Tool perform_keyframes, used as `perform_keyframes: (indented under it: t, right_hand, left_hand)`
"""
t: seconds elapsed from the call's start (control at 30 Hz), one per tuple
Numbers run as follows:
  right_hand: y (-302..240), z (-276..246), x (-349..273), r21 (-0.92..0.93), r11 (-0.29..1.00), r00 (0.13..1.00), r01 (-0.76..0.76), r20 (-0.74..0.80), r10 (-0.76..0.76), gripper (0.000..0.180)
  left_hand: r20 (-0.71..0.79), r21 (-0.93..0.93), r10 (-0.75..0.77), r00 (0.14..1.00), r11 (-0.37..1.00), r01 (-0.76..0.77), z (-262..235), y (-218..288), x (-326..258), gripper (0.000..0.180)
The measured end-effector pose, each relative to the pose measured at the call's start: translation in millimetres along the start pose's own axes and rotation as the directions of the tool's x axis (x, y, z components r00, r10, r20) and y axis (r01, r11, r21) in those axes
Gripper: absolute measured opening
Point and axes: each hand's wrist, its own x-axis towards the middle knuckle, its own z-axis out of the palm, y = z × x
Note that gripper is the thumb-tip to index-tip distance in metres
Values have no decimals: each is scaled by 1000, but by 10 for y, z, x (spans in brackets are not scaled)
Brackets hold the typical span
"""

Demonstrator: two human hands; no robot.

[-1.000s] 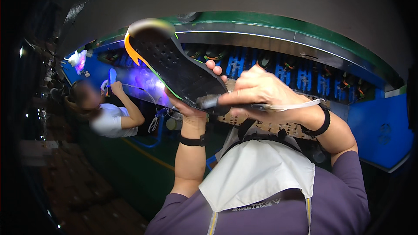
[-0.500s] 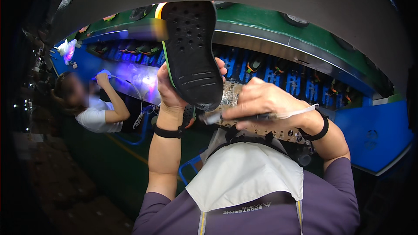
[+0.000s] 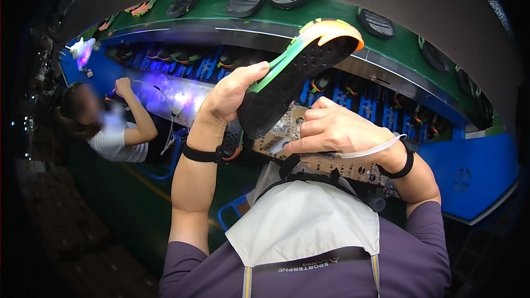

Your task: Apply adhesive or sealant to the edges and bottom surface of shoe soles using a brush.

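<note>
A shoe sole [image 3: 270, 96], black inside with small holes toward one end and a green, yellow and orange side wall, is tilted up in front of me. My left hand [image 3: 234, 91] grips it by the near end, thumb over the side wall. Lower and to the right, my right hand [image 3: 337, 132] is closed around a slim tool [image 3: 271, 145] with a pale tip, apart from the sole. Most of that tool is hidden by my fingers. A white strip [image 3: 375, 149] runs from this hand past the wrist.
Behind, a green conveyor belt [image 3: 331, 11] carries several dark soles. Below it, a blue rack [image 3: 370, 99] holds more shoe parts. A brown taped surface [image 3: 326, 165] lies beneath my right hand. A co-worker [image 3: 118, 127] works at left by a purple-lit bench [image 3: 182, 96].
The sole has turned from upright to slanting right, so its coloured side wall shows. My left hand has rolled with it. My right hand stays in nearly the same place, less blurred.
</note>
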Motion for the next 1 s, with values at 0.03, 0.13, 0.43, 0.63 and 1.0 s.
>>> perform_keyframes:
  t: [0.03, 0.13, 0.43, 0.63, 1.0]
  right_hand:
    - [-3, -25, 20, 99, 995, 1000, 0, -6, 0, 36]
    - [39, 62, -46, -21, 998, 996, -54, -74, 53, 34]
    - [341, -91, -162, 262, 878, 644, -400, -601, 473, 26]
    - [486, 356, -115, -102, 956, 792, -276, -587, 166, 41]
    - [350, 176, -335, 725, 624, 624, -290, -351, 698, 25]
  left_hand:
    - [-45, 28, -27, 999, 999, 29, -19, 0, -10, 47]
    - [11, -54, -58, 998, 997, 59, -52, 11, 17, 47]
    - [23, -371, -28, 999, 928, 35, 69, -556, -59, 76]
    - [-47, -426, 5, 999, 904, -24, 260, -892, -20, 74]
    - [-119, -380, 139, 983, 908, -175, 288, -1091, -121, 75]
